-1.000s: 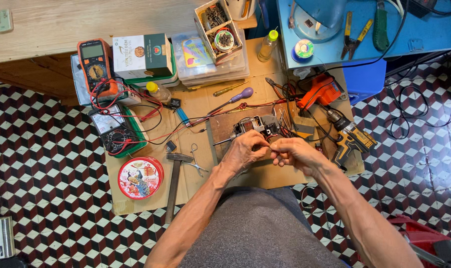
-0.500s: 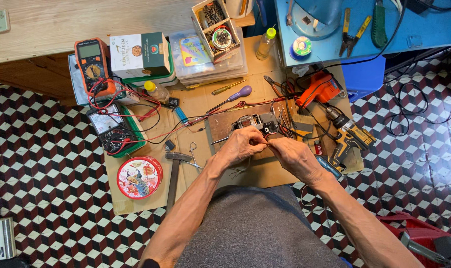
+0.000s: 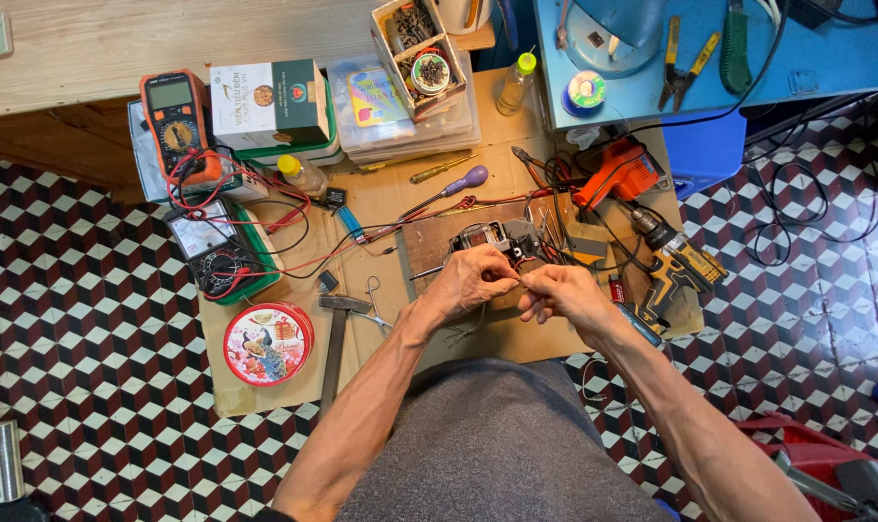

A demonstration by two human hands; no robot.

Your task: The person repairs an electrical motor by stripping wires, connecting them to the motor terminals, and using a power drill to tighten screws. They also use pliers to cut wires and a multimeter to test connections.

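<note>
Both hands have shifted only a little since the earlier frames; they stay together in front of the small electric motor [image 3: 492,239], and the view has moved slightly. The left hand [image 3: 470,280] is curled, its fingertips pinched on a thin wire [image 3: 512,280] that comes from the motor. The right hand [image 3: 558,292] is also nearly closed, its fingers meeting the same wire just beside the left fingertips. The motor sits on a wooden board [image 3: 429,244] lying on a cardboard sheet [image 3: 386,198] spread over the tiled floor [image 3: 91,387].

Near the left forearm a hammer [image 3: 336,329] lies beside a round red tin [image 3: 268,343]. Farther left there are an analog meter [image 3: 221,253] and an orange digital multimeter [image 3: 176,121] with red leads. A purple-handled screwdriver [image 3: 458,186] lies above the motor, an orange soldering gun [image 3: 615,174] at upper right, and a cordless drill [image 3: 673,259] near the right hand.
</note>
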